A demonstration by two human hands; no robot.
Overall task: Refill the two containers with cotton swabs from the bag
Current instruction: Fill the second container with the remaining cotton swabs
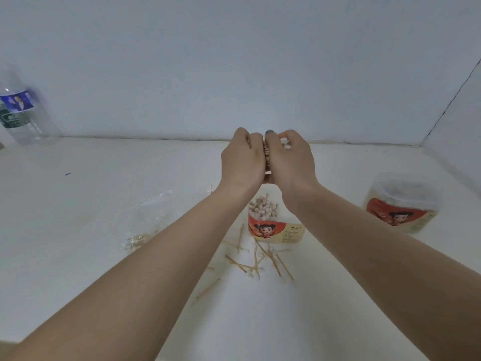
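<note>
Clasping a bundle of cotton swabs (267,155) between them, the left hand (243,158) and the right hand (290,158) were held together in the air above the white table (91,256), fingers of both curled tight round the bundle. The swabs had thin wooden sticks, seen in the slit between the two hands, and white cotton heads that poked out by the right hand's knuckles (only a few heads showed).

Directly below the hands stood an open container (273,225), round, with a red and cream label bearing a cartoon figure, packed with upright swabs whose pale tips rose above the rim. Loose swabs (256,261) lay scattered on the table just in front of it. A clear plastic bag (148,220), crumpled, lay to the left. A second container (402,204) with the same label stood well apart on the right, and a plastic water bottle (22,113) stood at the far left by the wall.
</note>
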